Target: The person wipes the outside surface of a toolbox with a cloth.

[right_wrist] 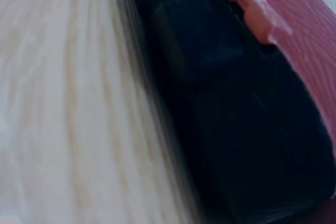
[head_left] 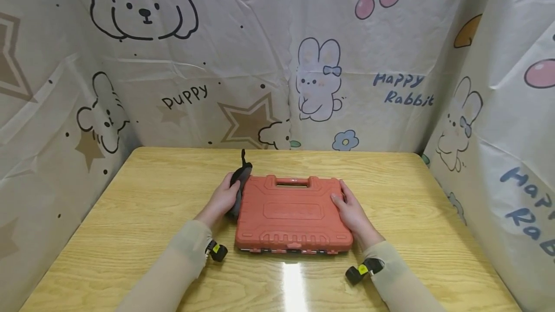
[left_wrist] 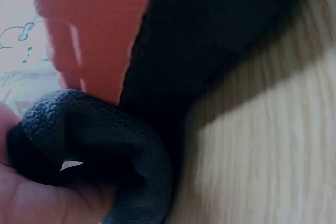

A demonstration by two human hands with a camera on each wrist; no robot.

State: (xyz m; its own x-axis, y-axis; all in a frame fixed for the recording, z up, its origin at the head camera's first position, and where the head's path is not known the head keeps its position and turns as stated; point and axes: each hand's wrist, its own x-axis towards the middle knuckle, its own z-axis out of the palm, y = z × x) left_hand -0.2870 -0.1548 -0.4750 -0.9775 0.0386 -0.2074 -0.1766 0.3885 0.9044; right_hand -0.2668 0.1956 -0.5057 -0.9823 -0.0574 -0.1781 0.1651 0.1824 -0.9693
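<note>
Tabletop (head_left: 165,196) of pale wood spread beneath the red case (head_left: 295,211); whether the case lay flat on it could not be told. Along the case's left side, the left hand (head_left: 222,199) gripped a dark grey soft item (head_left: 244,175), its thumb bent over it, with a black loop (head_left: 243,157) jutting from the item's far end. At the case's right side the right hand (head_left: 352,208) was clamped on the case, thumb on top. The handle (head_left: 292,180) formed the case's far edge; a printed cloth (head_left: 260,61) hung beyond the case.
</note>
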